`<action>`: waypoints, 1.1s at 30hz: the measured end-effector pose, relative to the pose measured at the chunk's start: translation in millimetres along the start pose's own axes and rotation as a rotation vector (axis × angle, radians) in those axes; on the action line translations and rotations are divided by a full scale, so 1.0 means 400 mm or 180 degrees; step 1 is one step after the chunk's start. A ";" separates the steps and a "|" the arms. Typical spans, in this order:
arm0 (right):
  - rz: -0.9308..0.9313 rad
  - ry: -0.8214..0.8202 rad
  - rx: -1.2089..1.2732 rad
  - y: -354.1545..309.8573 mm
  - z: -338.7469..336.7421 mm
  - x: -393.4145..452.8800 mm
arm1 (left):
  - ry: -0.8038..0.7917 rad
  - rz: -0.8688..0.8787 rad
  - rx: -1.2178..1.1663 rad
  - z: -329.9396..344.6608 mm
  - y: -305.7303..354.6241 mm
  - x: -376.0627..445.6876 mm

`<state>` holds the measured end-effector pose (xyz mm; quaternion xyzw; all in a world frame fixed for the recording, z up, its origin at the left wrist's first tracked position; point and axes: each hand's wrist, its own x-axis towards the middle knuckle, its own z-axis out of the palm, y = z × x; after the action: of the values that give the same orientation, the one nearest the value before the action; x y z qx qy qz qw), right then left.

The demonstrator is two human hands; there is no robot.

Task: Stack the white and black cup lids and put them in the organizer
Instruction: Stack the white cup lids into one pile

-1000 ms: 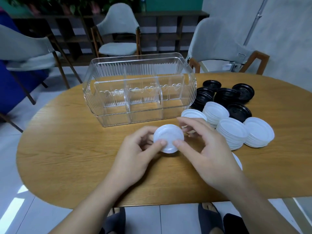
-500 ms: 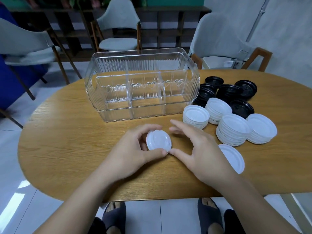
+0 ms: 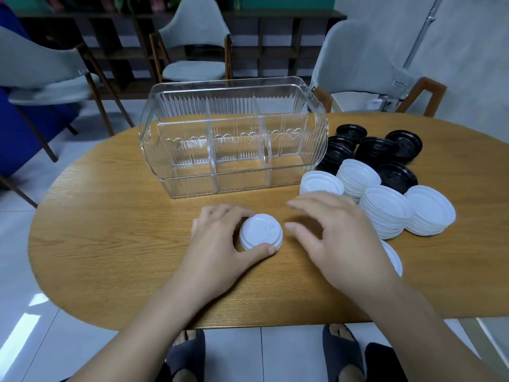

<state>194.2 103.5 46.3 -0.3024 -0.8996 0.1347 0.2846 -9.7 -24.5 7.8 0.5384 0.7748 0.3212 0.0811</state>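
Observation:
A small stack of white lids (image 3: 261,235) rests on the wooden table (image 3: 110,244), with my left hand (image 3: 220,244) wrapped around its left side, thumb at the front. My right hand (image 3: 338,238) hovers just to the right of it, fingers spread and holding nothing. The clear plastic organizer (image 3: 234,139) with three compartments stands behind, nothing inside it. Several white lid stacks (image 3: 385,213) and black lids (image 3: 377,150) sit to the right. One loose white lid (image 3: 394,257) lies partly hidden under my right hand.
Grey chairs stand beyond the table at the left (image 3: 46,73), the back (image 3: 195,40) and the right (image 3: 366,67). The table's near edge runs just above my feet in dark slippers (image 3: 190,351).
The white lid stack went from being held between both hands down onto the table. My right hand has let go and moved off to the right.

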 end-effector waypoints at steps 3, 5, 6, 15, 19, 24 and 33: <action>0.0123 0.0310 -0.0637 0.012 -0.024 0.064 | 0.0040 -0.0036 0.0024 0.003 0.006 0.007; 0.0216 0.0289 -0.1288 0.023 -0.024 0.099 | 0.0063 -0.0054 0.0052 0.004 0.009 0.012; 0.0247 0.0223 -0.1511 0.026 -0.020 0.110 | 0.0073 -0.0068 0.0058 0.004 0.011 0.014; 0.0339 -0.0032 -0.1940 0.038 0.008 0.113 | 0.0043 -0.0137 -0.0021 0.000 0.008 0.016; 0.0336 -0.0079 -0.1895 0.036 0.019 0.104 | 0.0025 -0.0141 -0.0047 -0.005 0.009 0.013; 0.0433 -0.0004 -0.1554 0.035 0.023 0.097 | 0.0028 -0.0128 -0.0062 -0.006 0.007 0.008; 0.0586 0.0351 -0.0453 0.037 0.011 0.080 | -0.0031 -0.0122 -0.0068 -0.012 0.005 0.004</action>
<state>177.6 134.5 50.3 -0.4101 -0.8584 0.0793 0.2979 -11.1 -24.6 13.0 0.5242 0.7811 0.3252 0.0968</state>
